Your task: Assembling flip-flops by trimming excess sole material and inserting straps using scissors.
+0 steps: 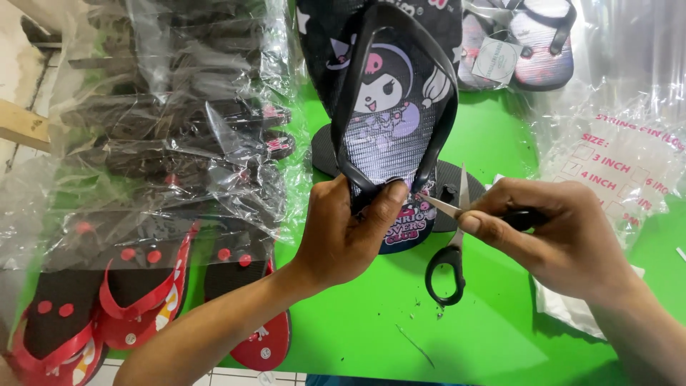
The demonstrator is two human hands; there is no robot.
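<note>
A: What's on the left?

B: Bagged sandals (179,129) stacked in clear plastic, too bunched to count. Below them three red-strapped sandals (136,293) lie on the green desk (357,322).

A: And the hands?

B: The left hand (343,229) is closed around the toe end of one black sandal (393,107) with a cartoon print, holding it upright over the desk, thumb pressed by the strap post. A second black sole (325,154) lies flat just behind it.

A: The right?

B: The right hand (550,236) grips one pair of scissors (450,236), blades parted, tips touching the sandal beside the thumb.

A: So which step?

B: I judge it's trimming at the toe post; small black scraps (429,309) lie on the desk. The next snip wants the blade tips kept clear of the thumb and the strap.

A: Further right?

B: One more pair of sandals (536,43) with a round tag at the top, and a bag (622,171) with red print.
</note>
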